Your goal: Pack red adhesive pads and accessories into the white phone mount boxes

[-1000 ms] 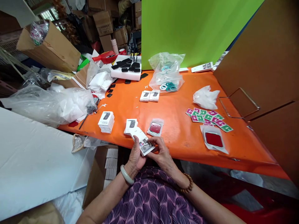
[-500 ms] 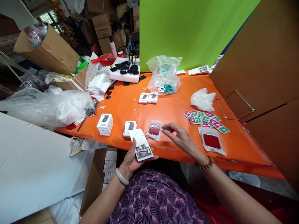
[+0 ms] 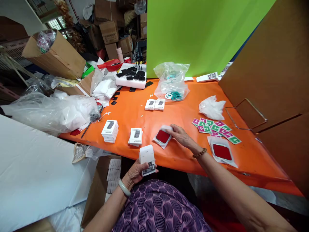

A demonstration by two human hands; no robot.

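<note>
Head view: two red squares (image 3: 162, 136) (image 3: 221, 151)

"What lies left of the pouch (image 3: 162, 137)?"
"Two stacks (image 3: 110, 131) on the table (image 3: 183, 112)."
"Behind it?"
"Two boxes (image 3: 159, 104) side by side, then the bag (image 3: 171, 79)."
"Right of it?"
"The cards (image 3: 216, 128), a second pouch (image 3: 222, 152) before them."
</note>
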